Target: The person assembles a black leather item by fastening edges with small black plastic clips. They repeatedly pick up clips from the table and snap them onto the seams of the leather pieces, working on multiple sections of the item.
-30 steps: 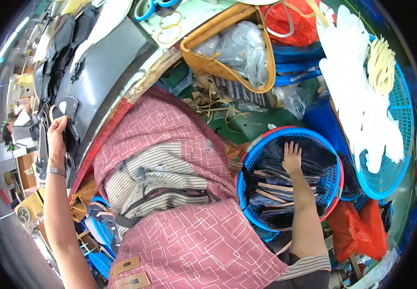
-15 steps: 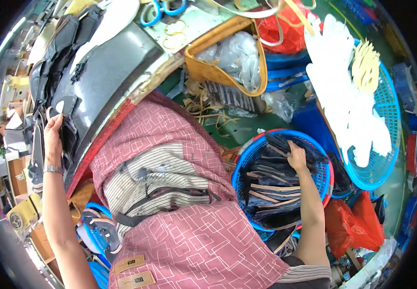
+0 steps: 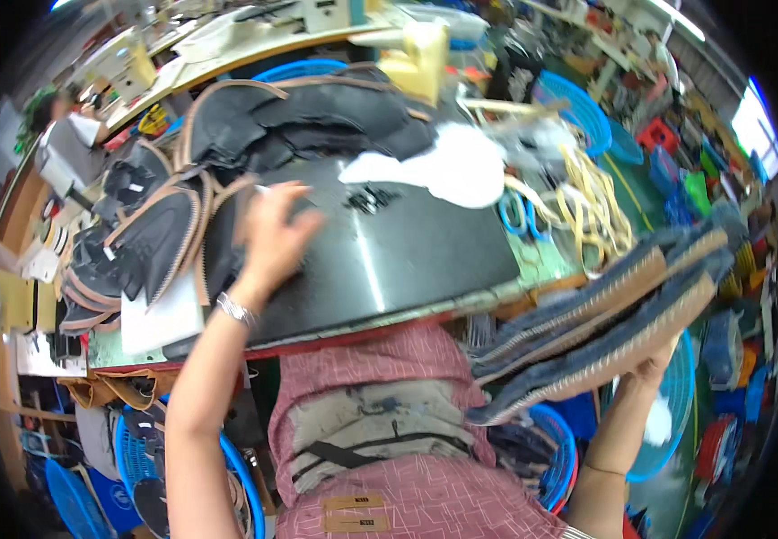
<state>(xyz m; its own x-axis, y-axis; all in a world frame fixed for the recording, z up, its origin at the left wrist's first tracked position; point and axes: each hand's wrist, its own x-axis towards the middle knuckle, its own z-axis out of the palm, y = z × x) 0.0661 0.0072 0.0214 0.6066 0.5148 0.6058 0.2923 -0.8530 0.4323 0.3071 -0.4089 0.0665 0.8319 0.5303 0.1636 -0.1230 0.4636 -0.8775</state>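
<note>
My right hand (image 3: 654, 357) is closed around the underside of several dark blue shoe uppers (image 3: 586, 328) with tan, stitched edges. They are held tilted above the table's front right corner. My left hand (image 3: 279, 235) is over the left part of the smooth black board (image 3: 398, 256), fingers spread and slightly blurred. Beside its fingertips lies a black shoe upper with a tan edge (image 3: 220, 235); whether they touch is unclear. More black uppers (image 3: 151, 238) lie heaped to the left, and a row of black pieces (image 3: 317, 117) lies along the far side.
White pieces (image 3: 470, 166) and a small black scrap (image 3: 371, 198) lie on the board. Blue-handled scissors (image 3: 523, 216) and pale yellow straps (image 3: 591, 202) are at right. Blue baskets (image 3: 568, 440) stand below the table. A person (image 3: 70, 144) sits at far left.
My right hand has come up out of the blue basket with a bundle of uppers. My left hand has moved onto the board with its fingers spread. The view has turned toward the table.
</note>
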